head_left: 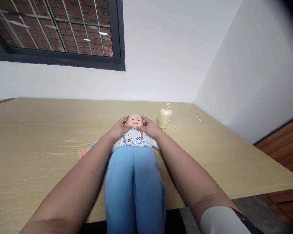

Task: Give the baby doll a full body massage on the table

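Observation:
A baby doll lies on its back on the table, its head away from me and its legs reaching over the near edge. It wears blue trousers and a white top with an elephant face on the chest. My left hand is curled around one side of the doll's head, and my right hand around the other side. Both thumbs rest near the chin. One doll hand sticks out past my left forearm; the other is hidden behind my right arm.
A cream pump bottle stands on the wooden table, just beyond my right hand. A thin pale strip lies farther right. White walls meet behind the table, with a barred window at upper left.

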Demonstrator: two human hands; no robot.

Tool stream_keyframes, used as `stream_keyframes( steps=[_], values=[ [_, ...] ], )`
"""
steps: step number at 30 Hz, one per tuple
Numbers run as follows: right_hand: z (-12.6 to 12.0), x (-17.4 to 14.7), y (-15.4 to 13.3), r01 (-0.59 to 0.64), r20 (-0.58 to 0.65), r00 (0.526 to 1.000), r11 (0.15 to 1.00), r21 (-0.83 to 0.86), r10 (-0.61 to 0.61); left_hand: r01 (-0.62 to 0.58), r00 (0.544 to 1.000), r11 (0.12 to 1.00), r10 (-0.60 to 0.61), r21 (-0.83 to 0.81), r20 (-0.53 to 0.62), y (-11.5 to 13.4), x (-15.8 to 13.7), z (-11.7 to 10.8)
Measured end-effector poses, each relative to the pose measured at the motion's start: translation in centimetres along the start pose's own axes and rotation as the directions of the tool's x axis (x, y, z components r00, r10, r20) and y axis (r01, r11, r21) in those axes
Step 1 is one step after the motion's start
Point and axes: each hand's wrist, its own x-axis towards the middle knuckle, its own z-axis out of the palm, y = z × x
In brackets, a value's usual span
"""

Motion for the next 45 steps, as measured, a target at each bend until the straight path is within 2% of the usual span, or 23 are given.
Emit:
stream_keyframes(
  steps=[3, 6, 8, 14, 18, 22, 25, 27, 28, 30, 31, 32, 34, 35, 38, 41, 45],
  values=[
    [-0.2, -0.2, 0.0, 0.025, 0.024, 0.999, 0.999, 0.036, -0.026, -0.033, 0.999, 0.999, 0.034, -0.038, 0.026, 0.0, -0.1, -0.1],
    [-0.5, -0.1, 0.4, 0.048, 0.092, 0.994, 0.989, 0.137, -0.061, -0.01, 0.999, 0.992, 0.016, -0.124, 0.049, 0.2, -0.4, -0.2],
    [-0.7, 0.2, 0.9, 0.064, 0.096, 0.992, 0.982, 0.178, -0.082, 0.008, 0.998, 0.983, 0.004, -0.184, 0.064, 0.2, -0.6, -0.3],
    [-1.0, 1.8, 2.6, 0.107, -0.14, 0.986, 0.987, 0.122, -0.089, 0.005, 1.0, 0.973, -0.002, -0.23, 0.01, 0.1, -0.4, -0.1],
    [-1.1, 1.8, 1.5, 0.184, -0.263, 0.948, 0.983, -0.002, -0.178, -0.04, 0.997, 0.992, 0.031, -0.123, -0.076, 0.2, -0.1, 0.2],
    [-2.9, 1.0, -2.0, 0.256, -0.275, 0.921, 0.961, -0.104, -0.275, -0.123, 0.966, 0.991, 0.134, 0.061, -0.221, 0.8, 0.1, 0.0],
    [-5.8, 0.3, -4.3, 0.296, -0.372, 0.861, 0.937, -0.186, -0.346, -0.213, 0.877, 0.949, 0.29, 0.231, -0.382, 2.4, -0.1, 0.1],
    [-7.9, 0.0, -4.8, 0.303, -0.497, 0.777, 0.921, -0.244, -0.387, -0.278, 0.827, 0.928, 0.362, 0.247, -0.429, 4.2, -0.4, 0.9],
    [-8.9, 0.0, -4.7, 0.301, -0.549, 0.729, 0.912, -0.279, -0.409, -0.315, 0.817, 0.925, 0.377, 0.211, -0.436, 5.3, -0.5, 1.6],
    [-10.6, 0.1, -4.0, 0.271, -0.609, 0.614, 0.858, -0.436, -0.503, -0.312, 0.871, 0.95, 0.282, -0.008, -0.403, 7.7, -0.4, 3.5],
    [-11.1, 0.4, -3.4, 0.251, -0.595, 0.57, 0.81, -0.531, -0.566, -0.257, 0.908, 0.954, 0.183, -0.157, -0.377, 8.8, -0.1, 4.8],
    [-11.5, 0.7, -2.8, 0.235, -0.563, 0.546, 0.759, -0.608, -0.62, -0.185, 0.94, 0.937, 0.081, -0.297, -0.331, 9.8, 0.3, 6.1],
    [-11.9, 1.4, -1.6, 0.228, -0.487, 0.553, 0.685, -0.692, -0.676, -0.022, 0.982, 0.869, -0.073, -0.494, -0.172, 11.3, 1.7, 8.7],
    [-12.0, 1.7, -1.1, 0.234, -0.462, 0.569, 0.672, -0.702, -0.68, 0.071, 0.987, 0.846, -0.134, -0.528, -0.083, 11.8, 2.5, 9.9],
    [-11.8, 2.1, -0.3, 0.239, -0.445, 0.607, 0.685, -0.688, -0.658, 0.328, 0.943, 0.812, -0.312, -0.482, 0.117, 12.5, 5.2, 13.0],
    [-11.4, 1.8, -0.5, 0.22, -0.457, 0.624, 0.703, -0.677, -0.635, 0.379, 0.924, 0.75, -0.337, -0.542, 0.18, 12.7, 7.2, 15.0],
    [-10.5, 1.2, -1.2, 0.186, -0.493, 0.627, 0.731, -0.657, -0.603, 0.373, 0.925, 0.713, -0.333, -0.594, 0.181, 12.7, 8.2, 16.1]
  ],
)
